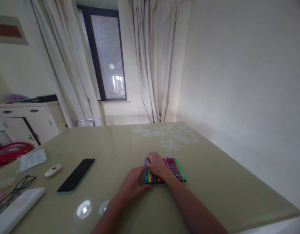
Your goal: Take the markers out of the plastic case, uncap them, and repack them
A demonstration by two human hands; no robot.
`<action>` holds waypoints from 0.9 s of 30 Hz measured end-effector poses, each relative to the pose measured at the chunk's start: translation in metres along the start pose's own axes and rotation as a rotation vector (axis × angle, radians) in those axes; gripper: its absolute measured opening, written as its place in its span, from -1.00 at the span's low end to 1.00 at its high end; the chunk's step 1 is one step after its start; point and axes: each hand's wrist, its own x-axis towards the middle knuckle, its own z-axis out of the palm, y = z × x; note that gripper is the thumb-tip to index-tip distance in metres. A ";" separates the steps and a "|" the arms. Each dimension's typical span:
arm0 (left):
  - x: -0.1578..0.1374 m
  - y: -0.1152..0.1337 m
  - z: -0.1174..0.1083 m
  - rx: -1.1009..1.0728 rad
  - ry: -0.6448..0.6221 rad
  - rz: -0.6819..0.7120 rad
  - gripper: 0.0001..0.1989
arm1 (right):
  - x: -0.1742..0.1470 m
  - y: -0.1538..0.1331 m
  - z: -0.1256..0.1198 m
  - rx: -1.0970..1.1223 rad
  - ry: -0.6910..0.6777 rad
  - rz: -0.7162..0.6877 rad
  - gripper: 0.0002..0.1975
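A flat clear case of coloured markers [175, 169] lies on the table, its markers side by side in a row. My left hand [132, 182] holds the case's left end, with the thumb at the near edge and the fingers at the left side. Reaching across the row, my right hand [156, 164] has its fingers bent over the far left part. A blue marker [146, 175] at the left end sits under its fingertips. My right hand and wrist hide the middle of the row.
A black phone [76, 175] lies left of my hands. Farther left are a white oval object [53, 170], a face mask [33, 160], glasses [24, 183] and a long white box [19, 208]. The glass-covered table [228, 185] meets a wall on the right.
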 end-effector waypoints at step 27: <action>0.000 0.005 0.002 -0.012 -0.018 -0.119 -0.18 | -0.001 0.023 -0.002 0.711 0.385 0.121 -0.55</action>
